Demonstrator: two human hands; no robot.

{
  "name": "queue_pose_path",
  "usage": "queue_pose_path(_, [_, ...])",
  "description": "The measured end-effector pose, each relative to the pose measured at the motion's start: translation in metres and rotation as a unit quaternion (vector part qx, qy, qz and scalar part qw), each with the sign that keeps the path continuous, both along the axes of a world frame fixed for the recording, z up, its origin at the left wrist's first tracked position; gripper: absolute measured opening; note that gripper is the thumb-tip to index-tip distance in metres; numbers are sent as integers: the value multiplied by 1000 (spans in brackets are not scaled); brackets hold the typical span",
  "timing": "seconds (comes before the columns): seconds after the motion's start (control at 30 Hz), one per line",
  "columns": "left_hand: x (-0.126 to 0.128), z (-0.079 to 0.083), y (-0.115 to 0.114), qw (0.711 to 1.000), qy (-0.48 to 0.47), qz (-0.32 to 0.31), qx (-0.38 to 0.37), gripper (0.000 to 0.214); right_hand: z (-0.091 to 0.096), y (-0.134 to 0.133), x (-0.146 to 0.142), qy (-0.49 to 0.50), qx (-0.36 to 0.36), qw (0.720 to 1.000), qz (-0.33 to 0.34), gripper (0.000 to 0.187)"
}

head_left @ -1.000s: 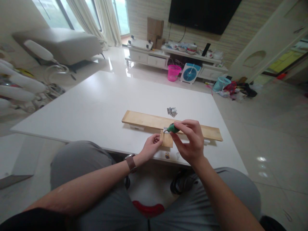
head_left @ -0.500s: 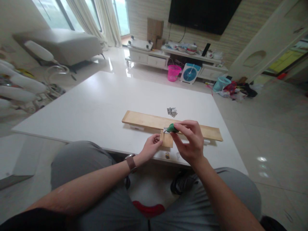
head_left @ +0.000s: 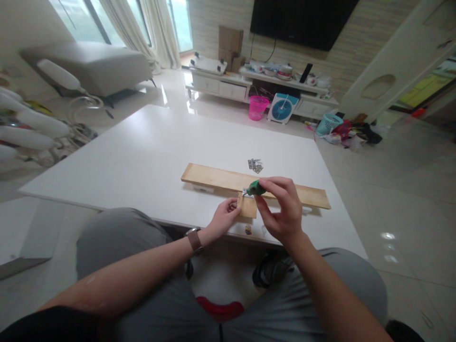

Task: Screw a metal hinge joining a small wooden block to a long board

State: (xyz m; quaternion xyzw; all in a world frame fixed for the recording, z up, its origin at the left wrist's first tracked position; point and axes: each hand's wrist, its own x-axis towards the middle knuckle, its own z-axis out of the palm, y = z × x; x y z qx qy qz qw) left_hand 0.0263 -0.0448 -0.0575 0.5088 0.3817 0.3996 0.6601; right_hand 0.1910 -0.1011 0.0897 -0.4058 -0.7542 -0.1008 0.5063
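Note:
A long wooden board (head_left: 213, 177) lies across the near part of the white table (head_left: 160, 152). A small wooden block (head_left: 248, 209) rests against its near side. My left hand (head_left: 223, 218) pinches the left edge of this block, fingers closed. My right hand (head_left: 281, 209) grips a green-handled screwdriver (head_left: 255, 188), whose tip points at a small metal hinge (head_left: 245, 192) where the block meets the board.
Several loose metal hinges (head_left: 254, 165) lie on the table just beyond the board. Small bits (head_left: 247, 230) sit near the table's front edge. My knees are under the table. A TV stand, a pink basket (head_left: 257, 107) and a fan stand far behind.
My right hand has shifted slightly on the screwdriver handle, as if turning it. The left hand and the wood have stayed put.

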Motion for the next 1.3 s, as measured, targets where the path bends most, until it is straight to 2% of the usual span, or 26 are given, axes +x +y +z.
queue_pose_path(0.3, [0,-2,1,1000,8,-3,-2,34,0,0,0,-2,0,1000,11,59])
queue_pose_path(0.47, [0,-3,1,1000,4,-7,5,33,-1,0,1,-5,5,1000,6,52])
queue_pose_path(0.63, [-1,0,0,1000,-1,-4,5,31,1,0,1,-7,-13,1000,27,59])
queue_pose_path(0.83, [-1,2,-1,1000,5,-8,9,33,0,0,2,-9,11,1000,-12,53])
queue_pose_path(1.07, [-1,0,1,1000,-1,-9,2,36,2,-1,0,8,-10,1000,24,59])
queue_pose_path(1.3, [0,2,0,1000,8,-3,9,30,0,0,1,-6,13,1000,-8,49])
